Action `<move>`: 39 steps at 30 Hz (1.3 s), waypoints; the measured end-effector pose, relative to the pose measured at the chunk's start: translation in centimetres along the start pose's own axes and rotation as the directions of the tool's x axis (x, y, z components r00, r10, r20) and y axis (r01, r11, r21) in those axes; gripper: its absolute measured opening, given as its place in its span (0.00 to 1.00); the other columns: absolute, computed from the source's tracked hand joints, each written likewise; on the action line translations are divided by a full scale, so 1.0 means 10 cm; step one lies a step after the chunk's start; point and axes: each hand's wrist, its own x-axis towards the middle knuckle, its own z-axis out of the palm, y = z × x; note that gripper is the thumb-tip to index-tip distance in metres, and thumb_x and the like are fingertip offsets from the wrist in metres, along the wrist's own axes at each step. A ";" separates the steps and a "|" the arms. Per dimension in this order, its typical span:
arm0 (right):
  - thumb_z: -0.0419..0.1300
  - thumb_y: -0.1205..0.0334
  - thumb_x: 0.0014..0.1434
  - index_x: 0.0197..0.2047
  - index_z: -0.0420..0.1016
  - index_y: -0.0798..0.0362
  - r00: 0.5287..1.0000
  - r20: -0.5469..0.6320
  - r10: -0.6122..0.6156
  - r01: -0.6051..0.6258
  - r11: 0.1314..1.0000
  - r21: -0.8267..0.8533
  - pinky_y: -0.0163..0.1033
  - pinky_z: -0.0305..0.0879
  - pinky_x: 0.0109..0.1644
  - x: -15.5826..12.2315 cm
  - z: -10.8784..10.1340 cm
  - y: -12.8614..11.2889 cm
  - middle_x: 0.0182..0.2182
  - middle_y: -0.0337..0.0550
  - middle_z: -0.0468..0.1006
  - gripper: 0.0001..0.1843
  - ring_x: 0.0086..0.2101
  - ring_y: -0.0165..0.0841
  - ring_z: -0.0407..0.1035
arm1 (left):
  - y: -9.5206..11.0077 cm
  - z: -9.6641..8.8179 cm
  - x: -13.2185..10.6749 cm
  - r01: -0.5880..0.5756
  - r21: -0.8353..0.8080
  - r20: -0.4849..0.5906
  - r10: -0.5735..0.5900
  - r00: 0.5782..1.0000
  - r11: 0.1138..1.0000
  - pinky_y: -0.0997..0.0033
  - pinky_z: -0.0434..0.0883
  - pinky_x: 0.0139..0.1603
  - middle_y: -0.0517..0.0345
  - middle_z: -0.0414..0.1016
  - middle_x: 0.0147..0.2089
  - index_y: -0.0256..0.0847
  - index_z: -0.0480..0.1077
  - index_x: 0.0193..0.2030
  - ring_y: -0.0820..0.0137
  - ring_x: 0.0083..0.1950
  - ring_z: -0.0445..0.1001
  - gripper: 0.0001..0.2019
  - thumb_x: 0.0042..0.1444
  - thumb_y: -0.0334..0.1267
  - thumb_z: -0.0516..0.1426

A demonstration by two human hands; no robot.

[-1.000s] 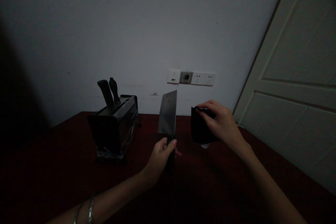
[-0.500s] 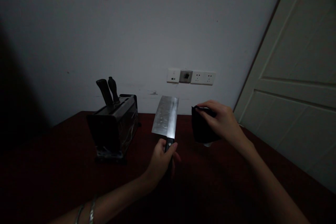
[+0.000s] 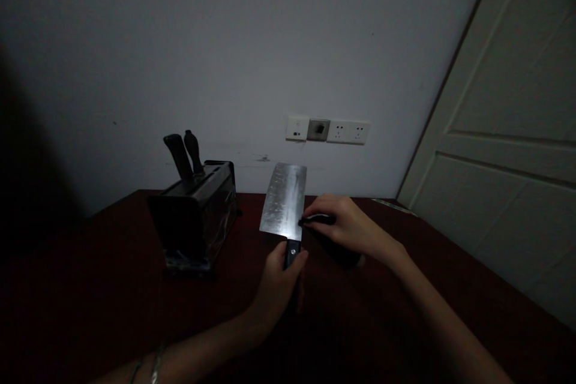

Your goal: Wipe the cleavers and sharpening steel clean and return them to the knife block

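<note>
My left hand (image 3: 279, 279) is wrapped round the black handle of a cleaver (image 3: 283, 199), whose broad steel blade points up and away from me. To its right, my right hand (image 3: 344, 222) pinches a black cloth (image 3: 335, 247) between thumb and fingers. The cloth's front edge meets the blade's right edge, just above the handle; whether it presses on the steel I cannot tell. Most of the cloth hangs dark below my fingers, with a small pale bit at its lower end.
At the left stands a knife block (image 3: 193, 216) with two dark-handled knives in its top. Everything is over a dark red table (image 3: 112, 288). A white wall with sockets (image 3: 328, 130) rises behind, and a pale panelled door (image 3: 504, 150) is at the right.
My right hand has moved left and slightly down, bringing the cloth from clear of the cleaver to the blade's edge. My left hand and the cleaver have hardly shifted.
</note>
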 end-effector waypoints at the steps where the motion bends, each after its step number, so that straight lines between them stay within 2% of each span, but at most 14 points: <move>1: 0.58 0.67 0.54 0.37 0.75 0.52 0.999 0.033 -0.016 0.016 1.000 0.001 0.39 0.63 0.43 0.00 0.01 -0.01 0.36 0.42 0.76 0.07 0.38 0.32 0.69 | -0.01 0.01 0.00 0.000 -0.008 0.000 0.000 1.000 1.000 0.81 0.55 0.07 0.72 0.58 0.17 0.41 0.56 0.30 0.80 0.10 0.57 0.13 0.51 0.47 0.54; 6: 0.57 0.69 0.53 0.37 0.74 0.51 0.988 0.143 -0.058 0.055 0.998 0.021 0.39 0.62 0.43 0.00 0.01 -0.02 0.36 0.40 0.75 0.08 0.38 0.32 0.68 | -0.02 0.02 -0.05 -0.001 -0.020 0.027 0.002 1.000 1.000 0.81 0.55 0.08 0.72 0.58 0.16 0.41 0.57 0.32 0.79 0.10 0.57 0.13 0.52 0.48 0.53; 10: 0.56 0.71 0.54 0.37 0.74 0.51 0.978 0.199 -0.057 0.053 0.998 0.026 0.38 0.62 0.42 -0.01 -0.02 -0.03 0.36 0.40 0.74 0.09 0.38 0.31 0.67 | 0.02 0.04 -0.10 0.042 -0.092 0.024 -0.040 0.999 0.995 0.81 0.56 0.09 0.70 0.60 0.18 0.41 0.58 0.33 0.80 0.11 0.59 0.13 0.53 0.49 0.50; 19: 0.56 0.70 0.55 0.37 0.73 0.52 0.974 0.212 -0.079 0.057 0.992 0.109 0.37 0.62 0.41 0.01 0.08 -0.10 0.35 0.40 0.74 0.08 0.37 0.30 0.67 | 0.00 0.05 -0.13 0.092 -0.173 0.056 -0.084 0.995 0.981 0.80 0.57 0.10 0.70 0.60 0.18 0.41 0.57 0.36 0.78 0.12 0.59 0.14 0.50 0.48 0.52; 26: 0.55 0.72 0.55 0.37 0.72 0.52 0.984 0.150 -0.097 0.089 0.994 0.057 0.38 0.62 0.43 0.03 0.11 -0.10 0.37 0.42 0.72 0.08 0.39 0.31 0.66 | -0.01 0.04 -0.14 0.062 -0.168 0.046 -0.055 0.997 0.984 0.81 0.56 0.10 0.70 0.60 0.17 0.42 0.57 0.34 0.79 0.11 0.58 0.13 0.51 0.48 0.52; 31: 0.57 0.68 0.55 0.37 0.72 0.52 0.988 0.147 -0.046 0.042 0.999 0.032 0.39 0.63 0.42 0.01 0.06 -0.07 0.36 0.42 0.71 0.06 0.37 0.32 0.67 | -0.03 0.05 -0.15 0.060 -0.202 0.083 -0.044 0.996 0.978 0.81 0.57 0.10 0.70 0.61 0.19 0.42 0.57 0.34 0.79 0.12 0.59 0.12 0.53 0.47 0.52; 34: 0.57 0.68 0.56 0.36 0.72 0.53 0.986 0.159 -0.041 0.043 0.999 -0.006 0.39 0.64 0.41 -0.01 0.05 -0.09 0.37 0.43 0.70 0.05 0.37 0.32 0.66 | -0.03 0.06 -0.18 0.075 -0.198 0.083 -0.059 0.995 0.977 0.82 0.57 0.10 0.70 0.60 0.18 0.42 0.57 0.34 0.79 0.12 0.58 0.12 0.53 0.47 0.52; 39: 0.55 0.70 0.56 0.34 0.71 0.53 0.967 0.246 -0.065 0.077 0.996 -0.036 0.37 0.63 0.39 0.00 0.10 -0.19 0.36 0.42 0.69 0.05 0.35 0.31 0.66 | -0.06 0.10 -0.22 0.110 -0.187 0.079 -0.096 0.992 0.976 0.82 0.56 0.09 0.70 0.59 0.16 0.41 0.58 0.37 0.79 0.11 0.57 0.13 0.52 0.48 0.52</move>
